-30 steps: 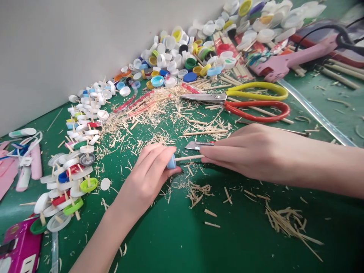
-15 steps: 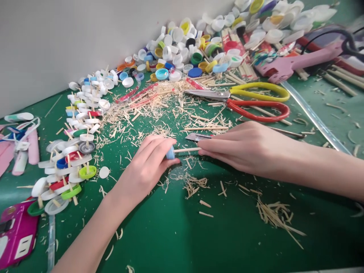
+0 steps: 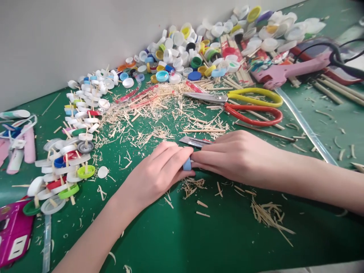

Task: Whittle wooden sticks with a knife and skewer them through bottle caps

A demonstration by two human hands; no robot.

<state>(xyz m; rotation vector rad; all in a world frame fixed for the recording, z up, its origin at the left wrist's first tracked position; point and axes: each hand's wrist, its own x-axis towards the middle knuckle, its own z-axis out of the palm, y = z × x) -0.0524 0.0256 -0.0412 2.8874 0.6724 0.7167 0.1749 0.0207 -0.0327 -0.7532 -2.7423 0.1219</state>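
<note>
Blue cap between both hands

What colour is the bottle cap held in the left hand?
The bottle cap is light blue, clearest in the head view.

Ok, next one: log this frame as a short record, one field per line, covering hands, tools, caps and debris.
Left hand: closed around a light-blue cap
Right hand: holds a cutter, blade pointing left; fingertips close beside the cap
Unclear: what else the right fingers pinch
Scissors: yellow and red handles, lying beyond the right hand
Glue gun: pink, upper right
Loose caps: mixed colours, heaped at the back
Caps on sticks: grouped at left
Debris: wood shavings scattered over the green table
</note>
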